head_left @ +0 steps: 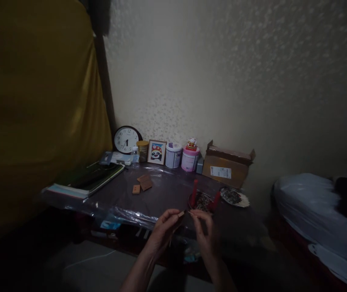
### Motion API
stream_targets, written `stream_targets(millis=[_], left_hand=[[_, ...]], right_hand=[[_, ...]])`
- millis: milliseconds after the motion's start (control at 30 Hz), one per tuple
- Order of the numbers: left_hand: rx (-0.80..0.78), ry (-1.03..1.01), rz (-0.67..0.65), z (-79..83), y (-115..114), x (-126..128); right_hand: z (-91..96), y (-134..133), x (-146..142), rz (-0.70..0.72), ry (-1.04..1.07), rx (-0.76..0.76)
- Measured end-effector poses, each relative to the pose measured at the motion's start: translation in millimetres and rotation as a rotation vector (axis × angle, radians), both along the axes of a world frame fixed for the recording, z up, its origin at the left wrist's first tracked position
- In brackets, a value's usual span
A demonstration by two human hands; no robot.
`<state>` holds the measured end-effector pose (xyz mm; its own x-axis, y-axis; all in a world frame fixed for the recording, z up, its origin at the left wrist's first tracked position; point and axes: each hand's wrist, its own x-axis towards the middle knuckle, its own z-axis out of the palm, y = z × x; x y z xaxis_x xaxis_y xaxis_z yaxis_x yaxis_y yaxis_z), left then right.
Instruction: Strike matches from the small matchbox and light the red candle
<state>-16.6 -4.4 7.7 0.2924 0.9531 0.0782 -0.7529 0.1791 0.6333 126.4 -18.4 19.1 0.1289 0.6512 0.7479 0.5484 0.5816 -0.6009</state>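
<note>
My left hand [164, 228] pinches a small tan piece with a dark end, like a matchbox striker strip [181, 214]. Facing it, my right hand [205, 230] has thumb and forefinger pressed on a thin pale matchstick [190, 212], whose tip points at the strip; a narrow gap shows between them. No flame is visible. Just beyond my right hand, a dish [189, 199] of dark bits holds an upright red candle [195, 194] and a leaning red candle [216, 200]. A plate of dark-headed matchsticks [244, 201] lies to the right.
Small brown cardboard pieces [145, 182] lie mid-table. Books [85, 182] sit left, below a yellow curtain [39, 101]. Along the wall stand a clock [127, 140], framed panda picture [156, 153], white tub [173, 156], pink tub [189, 160] and open cardboard box [237, 172].
</note>
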Motion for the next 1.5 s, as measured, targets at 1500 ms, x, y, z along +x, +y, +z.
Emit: stream_targets(millis=[1500], left_hand=[[-0.018, 0.112, 0.254, 11.9, 1, -17]], right_hand=[[38.9, 18, 35, -0.231, 0.215, 0.116]])
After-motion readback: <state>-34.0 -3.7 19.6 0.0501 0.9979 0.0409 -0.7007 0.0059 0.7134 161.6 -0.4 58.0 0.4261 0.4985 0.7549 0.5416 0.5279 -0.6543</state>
